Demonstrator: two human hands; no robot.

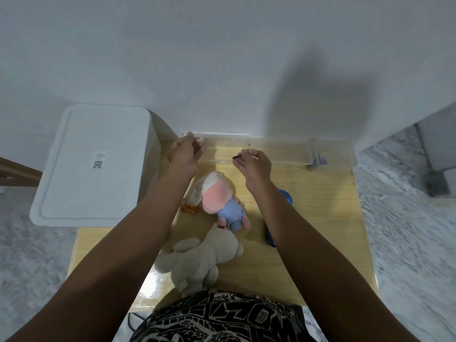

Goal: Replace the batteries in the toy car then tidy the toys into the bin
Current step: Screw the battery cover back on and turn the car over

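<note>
right hand point(254, 166): raised over the far half of the table, fingers pinching the dark handle of a small screwdriver point(233, 158); thin metal shaft points left, tip in the air
left hand point(185, 154): reaching to the far-left corner of the table, at the left end of the clear container; something thin shows at the fingers, too blurred to tell whether they grip it or how far they curl
toy car point(269, 233): blue, on the table right of centre, mostly hidden under the right forearm; one end shows near the wrist, the other lower down with a wheel visible
clear container point(283, 150): transparent plastic, long, along the far edge of the table against the wall; a small purple-blue item sits at its right end, can't identify it
doll point(222, 196): plush, pink face, white hair, blue outfit, lying mid-table between the two forearms
orange item point(188, 208): small, just left of the doll, partly hidden
beige plush point(202, 257): lying near the front edge, just below the doll
bin point(96, 164): white, lid on, label with QR codes on the lid; stands on the floor at the table's left side
table point(320, 218): light wood, glossy
</note>
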